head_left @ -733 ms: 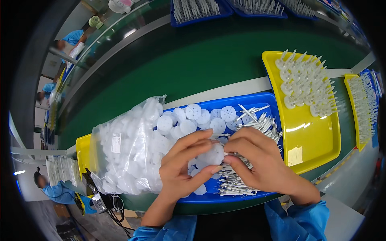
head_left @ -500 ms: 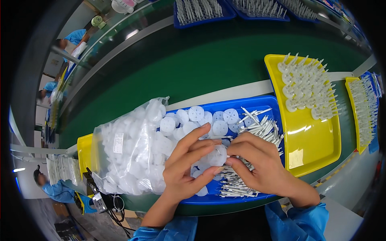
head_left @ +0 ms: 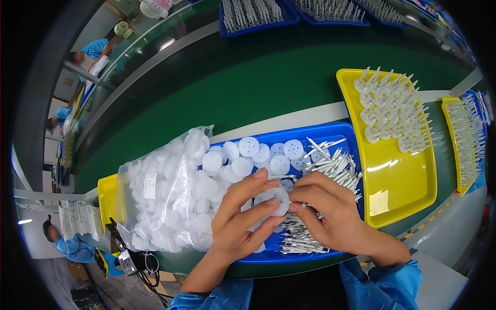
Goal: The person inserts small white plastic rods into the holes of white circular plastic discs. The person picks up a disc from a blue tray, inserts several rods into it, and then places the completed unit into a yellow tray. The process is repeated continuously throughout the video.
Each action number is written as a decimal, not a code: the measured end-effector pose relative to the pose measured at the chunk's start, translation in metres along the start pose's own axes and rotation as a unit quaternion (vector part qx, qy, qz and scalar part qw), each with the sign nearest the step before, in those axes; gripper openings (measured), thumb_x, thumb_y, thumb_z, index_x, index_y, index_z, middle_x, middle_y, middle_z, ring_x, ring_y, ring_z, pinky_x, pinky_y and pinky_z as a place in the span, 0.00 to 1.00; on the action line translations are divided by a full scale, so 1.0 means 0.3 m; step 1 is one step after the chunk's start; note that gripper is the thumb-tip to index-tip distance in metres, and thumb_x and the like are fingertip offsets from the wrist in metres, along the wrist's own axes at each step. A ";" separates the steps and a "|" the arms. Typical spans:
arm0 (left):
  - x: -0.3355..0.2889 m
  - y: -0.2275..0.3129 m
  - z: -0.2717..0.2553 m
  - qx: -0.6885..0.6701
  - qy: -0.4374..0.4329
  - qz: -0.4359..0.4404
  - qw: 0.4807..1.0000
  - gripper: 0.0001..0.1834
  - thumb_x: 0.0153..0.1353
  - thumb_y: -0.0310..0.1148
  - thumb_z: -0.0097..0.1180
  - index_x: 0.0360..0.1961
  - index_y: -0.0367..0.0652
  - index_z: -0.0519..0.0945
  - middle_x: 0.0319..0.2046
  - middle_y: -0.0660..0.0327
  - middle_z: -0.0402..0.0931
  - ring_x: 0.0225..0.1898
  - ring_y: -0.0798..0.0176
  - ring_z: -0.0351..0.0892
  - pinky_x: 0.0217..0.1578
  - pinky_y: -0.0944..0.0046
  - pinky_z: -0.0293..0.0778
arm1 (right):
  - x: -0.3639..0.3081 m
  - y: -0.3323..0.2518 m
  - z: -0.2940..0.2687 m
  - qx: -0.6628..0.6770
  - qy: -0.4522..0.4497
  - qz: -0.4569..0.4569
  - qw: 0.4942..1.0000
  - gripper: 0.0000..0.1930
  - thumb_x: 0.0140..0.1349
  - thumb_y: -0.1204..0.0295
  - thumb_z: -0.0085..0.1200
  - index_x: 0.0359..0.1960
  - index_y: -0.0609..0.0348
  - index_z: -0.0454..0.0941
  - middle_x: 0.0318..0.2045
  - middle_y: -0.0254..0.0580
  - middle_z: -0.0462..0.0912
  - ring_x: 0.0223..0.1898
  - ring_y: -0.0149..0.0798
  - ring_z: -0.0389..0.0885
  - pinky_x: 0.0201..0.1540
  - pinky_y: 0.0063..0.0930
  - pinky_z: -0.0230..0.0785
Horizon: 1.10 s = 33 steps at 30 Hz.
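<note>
Both hands — left hand [head_left: 240, 219], right hand [head_left: 330, 214] — pinch white disc [head_left: 277, 199] above blue tray [head_left: 345, 135]

Yellow tray [head_left: 398, 186] of assembled white pieces sits to my right. Clear bag [head_left: 165, 201] of white discs at left. Green conveyor belt [head_left: 248, 77] runs beyond.

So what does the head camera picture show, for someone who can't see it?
Two bare hands, left hand and right hand, meet on a white round disc over a blue tray of white discs and thin pins. A clear bag of discs lies left; a yellow tray right.
</note>
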<state>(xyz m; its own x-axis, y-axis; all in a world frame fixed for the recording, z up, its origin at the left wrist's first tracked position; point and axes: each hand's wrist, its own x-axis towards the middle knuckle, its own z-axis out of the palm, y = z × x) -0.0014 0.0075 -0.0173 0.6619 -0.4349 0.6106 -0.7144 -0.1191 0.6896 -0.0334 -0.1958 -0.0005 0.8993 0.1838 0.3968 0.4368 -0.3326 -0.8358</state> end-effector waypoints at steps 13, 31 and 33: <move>-0.004 -0.002 -0.039 -0.290 0.061 -0.283 0.912 0.17 0.70 0.29 0.55 0.57 0.31 0.78 0.58 0.43 0.75 0.47 0.58 0.81 0.45 0.60 0.79 | 0.031 -0.034 -0.062 0.010 -0.033 0.055 0.998 0.07 0.66 0.79 0.54 0.44 0.66 0.77 0.32 0.52 0.78 0.31 0.55 0.81 0.34 0.37 0.73; 0.010 0.000 -0.040 -0.412 0.001 -0.308 0.857 0.10 0.63 0.19 0.59 0.46 0.32 0.80 0.54 0.42 0.78 0.57 0.53 0.78 0.59 0.54 0.72 | 0.050 -0.015 -0.094 0.000 -0.071 0.076 0.995 0.04 0.60 0.77 0.63 0.36 0.62 0.83 0.27 0.44 0.84 0.27 0.41 0.84 0.29 0.29 0.73; 0.014 0.007 -0.038 -0.412 0.014 -0.312 0.856 0.09 0.62 0.18 0.60 0.44 0.32 0.81 0.53 0.43 0.78 0.57 0.53 0.78 0.58 0.54 0.73 | 0.042 -0.016 -0.092 -0.003 -0.066 0.080 0.995 0.04 0.61 0.76 0.63 0.35 0.63 0.82 0.24 0.44 0.83 0.25 0.41 0.85 0.27 0.29 0.72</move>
<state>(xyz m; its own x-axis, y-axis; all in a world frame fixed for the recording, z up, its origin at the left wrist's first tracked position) 0.0026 0.0156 -0.0089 0.8700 -0.4923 0.0250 0.1744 0.3548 0.9185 -0.0236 -0.2174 0.0189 0.9470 0.2479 0.2043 0.2881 -0.3738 -0.8817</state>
